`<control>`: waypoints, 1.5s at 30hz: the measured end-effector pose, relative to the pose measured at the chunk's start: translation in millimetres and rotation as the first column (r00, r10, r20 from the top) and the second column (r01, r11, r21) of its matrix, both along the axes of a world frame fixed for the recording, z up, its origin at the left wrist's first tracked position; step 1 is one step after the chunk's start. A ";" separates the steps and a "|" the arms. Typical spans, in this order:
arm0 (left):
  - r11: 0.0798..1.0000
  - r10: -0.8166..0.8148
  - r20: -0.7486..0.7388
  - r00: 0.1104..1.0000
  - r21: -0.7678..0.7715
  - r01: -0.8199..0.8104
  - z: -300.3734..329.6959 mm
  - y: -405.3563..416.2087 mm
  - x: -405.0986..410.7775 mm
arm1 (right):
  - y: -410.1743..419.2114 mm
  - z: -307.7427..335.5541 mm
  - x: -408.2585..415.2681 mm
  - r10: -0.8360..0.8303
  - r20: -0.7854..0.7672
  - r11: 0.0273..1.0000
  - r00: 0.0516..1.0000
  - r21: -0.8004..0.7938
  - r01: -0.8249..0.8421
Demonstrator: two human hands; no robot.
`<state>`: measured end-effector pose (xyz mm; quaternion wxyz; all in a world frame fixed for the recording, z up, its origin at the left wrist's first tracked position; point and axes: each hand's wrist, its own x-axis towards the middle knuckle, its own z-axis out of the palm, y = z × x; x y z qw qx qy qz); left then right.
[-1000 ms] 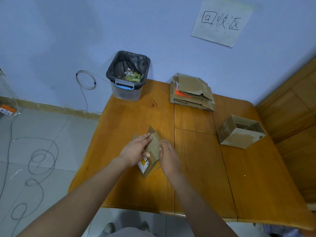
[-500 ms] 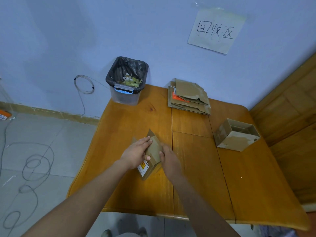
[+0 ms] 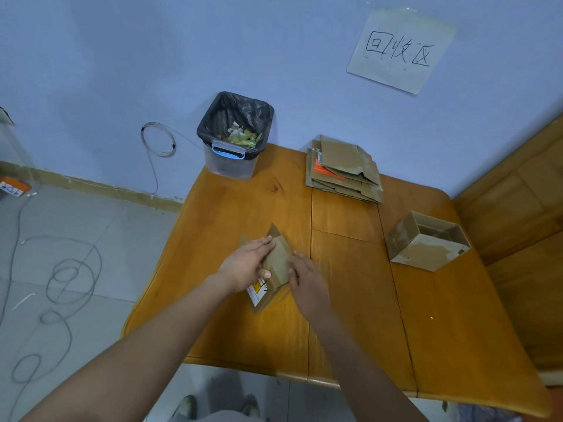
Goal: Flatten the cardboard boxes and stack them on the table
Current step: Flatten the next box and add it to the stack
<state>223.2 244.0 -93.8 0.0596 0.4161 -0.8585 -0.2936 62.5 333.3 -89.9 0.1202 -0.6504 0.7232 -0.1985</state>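
My left hand (image 3: 248, 263) lies flat on the small cardboard box (image 3: 272, 269), fingers straight and pressing the upper panel down, thumb tucked against the near edge by the white label (image 3: 258, 292). My right hand (image 3: 306, 281) rests on the box's right side with its fingers laid along the fold; I cannot tell whether they press flat or curl round the edge. The box sits between my two hands on the wooden table (image 3: 350, 300), already mostly collapsed, with one pointed flap sticking up just past my left fingertips. To finish this well, I think I should keep my left palm as the anchor, slide my right hand along the crease toward that raised flap, and bear down evenly so the panel does not spring back. The long axis of the box runs diagonally, from the labelled end near my left wrist up and away to the pointed flap. Well beyond my right hand lies the stack of flattened cardboard (image 3: 344, 172), where this one belongs next. Out to the right stands an open cardboard box (image 3: 426, 242), not yet flattened. Beyond my left hand stands a lined waste bin (image 3: 234, 138).
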 end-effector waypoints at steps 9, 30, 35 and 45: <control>1.000 0.010 -0.002 1.000 0.001 -0.010 -4.6 -1.4 0.9 | -17.0 2.0 21.9 -0.193 0.067 0.981 0.979 0.017 0.193; 1.000 0.015 -0.013 1.000 -0.016 -0.015 -3.4 -0.3 -1.5 | -11.2 -13.7 27.1 -0.195 0.104 0.973 0.975 -0.103 0.205; 1.000 0.001 0.003 1.000 -0.020 -0.001 0.0 1.5 -1.4 | -8.5 -11.7 23.0 -0.178 0.125 0.981 0.976 -0.049 0.185; 1.000 0.013 0.000 1.000 0.003 -0.013 0.2 1.1 1.7 | -1.0 -3.2 7.9 -0.103 0.234 0.993 0.967 0.073 0.088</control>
